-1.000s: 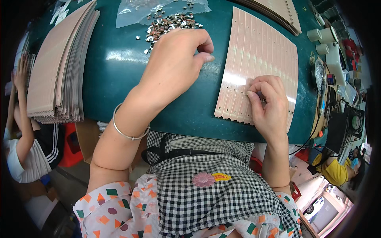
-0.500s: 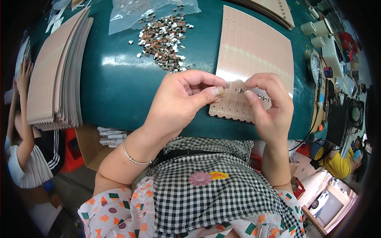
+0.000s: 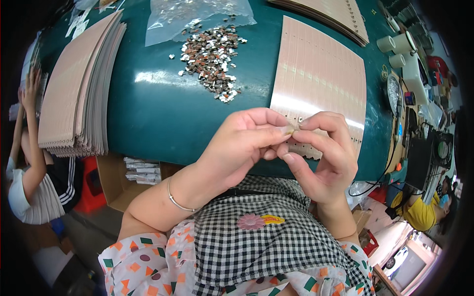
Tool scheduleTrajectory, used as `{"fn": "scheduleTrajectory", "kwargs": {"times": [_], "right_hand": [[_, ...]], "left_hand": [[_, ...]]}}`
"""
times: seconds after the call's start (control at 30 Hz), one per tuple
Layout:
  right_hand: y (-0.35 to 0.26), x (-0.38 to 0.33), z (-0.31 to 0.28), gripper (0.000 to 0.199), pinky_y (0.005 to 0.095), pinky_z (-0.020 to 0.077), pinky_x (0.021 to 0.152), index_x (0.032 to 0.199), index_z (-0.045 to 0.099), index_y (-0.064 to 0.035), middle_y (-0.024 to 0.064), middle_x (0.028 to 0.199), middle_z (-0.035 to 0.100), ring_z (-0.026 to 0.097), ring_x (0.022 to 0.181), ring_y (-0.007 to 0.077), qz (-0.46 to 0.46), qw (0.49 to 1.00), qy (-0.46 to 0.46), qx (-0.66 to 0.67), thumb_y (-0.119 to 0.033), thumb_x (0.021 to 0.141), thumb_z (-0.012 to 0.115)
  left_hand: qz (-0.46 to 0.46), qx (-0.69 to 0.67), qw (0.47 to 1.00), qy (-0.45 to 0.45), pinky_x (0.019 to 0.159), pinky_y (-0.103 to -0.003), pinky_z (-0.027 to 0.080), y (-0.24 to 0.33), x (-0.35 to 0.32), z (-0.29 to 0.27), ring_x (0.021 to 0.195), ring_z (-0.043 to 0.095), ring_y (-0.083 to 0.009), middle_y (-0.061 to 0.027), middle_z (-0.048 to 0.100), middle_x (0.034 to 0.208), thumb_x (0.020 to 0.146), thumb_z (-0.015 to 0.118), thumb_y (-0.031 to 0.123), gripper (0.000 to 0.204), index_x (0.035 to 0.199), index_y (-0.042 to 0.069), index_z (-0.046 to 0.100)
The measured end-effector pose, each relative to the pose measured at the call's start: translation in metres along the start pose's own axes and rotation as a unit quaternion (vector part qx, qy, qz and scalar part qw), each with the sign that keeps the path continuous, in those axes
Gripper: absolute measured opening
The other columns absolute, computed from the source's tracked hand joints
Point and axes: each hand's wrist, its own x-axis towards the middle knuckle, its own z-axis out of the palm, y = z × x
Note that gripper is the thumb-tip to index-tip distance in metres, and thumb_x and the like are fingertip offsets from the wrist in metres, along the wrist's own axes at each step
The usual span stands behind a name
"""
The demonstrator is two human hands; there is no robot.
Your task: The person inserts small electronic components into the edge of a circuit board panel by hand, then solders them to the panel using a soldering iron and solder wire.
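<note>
My left hand is closed in a pinch, thumb against forefinger. Its fingertips meet those of my right hand, whose fingers are curled in and whose thumb sits lower. Whatever small piece lies between them is too hidden to name. Both hands are over the near edge of a pinkish-tan panel of joined strips with small holes and a scalloped edge. A few small metal pieces sit on it near my right fingers. Beyond my left hand lies a loose heap of small silver and reddish-brown metal parts.
A clear plastic bag with more parts lies behind the heap. Stacked panels stand at the left and far right. White cups stand at the right. Another person's hands are at the far left; a cardboard box is below the table.
My hands have drawn together and lower toward me, and their fingertips now meet. Before, they were apart over the panel's near edge. The view has shifted slightly.
</note>
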Motion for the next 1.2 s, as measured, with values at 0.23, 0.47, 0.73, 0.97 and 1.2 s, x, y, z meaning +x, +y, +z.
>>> {"fn": "scheduleTrajectory", "kwargs": {"times": [0.23, 0.47, 0.73, 0.97, 1.2], "right_hand": [[-0.007, -0.007, -0.003, 0.027, 0.0359, 0.0488, 0.072, 0.088, 0.067, -0.0021, 0.0105, 0.088, 0.064, 0.059, 0.078, 0.0275, -0.076, 0.990, 0.035, -0.113, 0.004, 0.065, 0.078], [0.007, -0.009, 0.003, 0.016, 0.0327, 0.0488, 0.075, 0.085, 0.063, 0.0014, 0.0122, 0.091, 0.063, 0.060, 0.084, 0.0253, 0.055, 0.995, 0.082, -0.024, 0.006, 0.073, 0.072], [0.035, -0.004, 0.007, 0.011, 0.0358, 0.0473, 0.076, 0.080, 0.060, 0.0011, 0.0110, 0.088, 0.061, 0.057, 0.086, 0.0283, 0.154, 0.982, -0.042, -0.099, 0.007, 0.073, 0.066], [0.037, -0.004, 0.013, 0.011, 0.0379, 0.0465, 0.076, 0.079, 0.061, 0.0003, 0.0113, 0.086, 0.061, 0.057, 0.085, 0.0297, 0.114, 0.981, -0.054, -0.148, 0.006, 0.072, 0.067], [0.037, 0.000, 0.014, 0.011, 0.0377, 0.0466, 0.074, 0.079, 0.062, 0.0005, 0.0113, 0.085, 0.061, 0.058, 0.084, 0.0300, 0.073, 0.980, -0.064, -0.176, 0.006, 0.071, 0.068]], "left_hand": [[-0.088, -0.190, 0.978, -0.017, 0.055, -0.020, 0.039, -0.010, -0.008, 0.020, 0.075, 0.055, -0.0077, -0.0034, 0.060, 0.089, 0.097, 0.055, 0.011, 0.011, 0.104, 0.003, 0.059], [0.064, 0.139, 0.987, 0.038, 0.054, -0.016, 0.036, 0.006, -0.004, 0.025, 0.074, 0.053, -0.0029, 0.0004, 0.062, 0.087, 0.093, 0.064, 0.012, 0.016, 0.107, 0.003, 0.064], [0.317, 0.810, 0.453, 0.195, 0.086, -0.039, 0.036, 0.047, 0.015, -0.033, 0.094, 0.053, -0.0233, -0.0013, 0.062, 0.091, 0.072, 0.077, 0.008, 0.015, 0.086, 0.009, 0.071], [0.306, 0.802, 0.479, 0.184, 0.086, -0.039, 0.034, 0.044, 0.015, -0.030, 0.092, 0.053, -0.0223, -0.0005, 0.060, 0.089, 0.070, 0.077, 0.005, 0.015, 0.079, 0.008, 0.066], [0.332, 0.788, 0.488, 0.174, 0.085, -0.038, 0.035, 0.042, 0.019, -0.039, 0.090, 0.054, -0.0219, -0.0002, 0.061, 0.085, 0.069, 0.075, 0.003, 0.015, 0.076, 0.008, 0.063]]}}
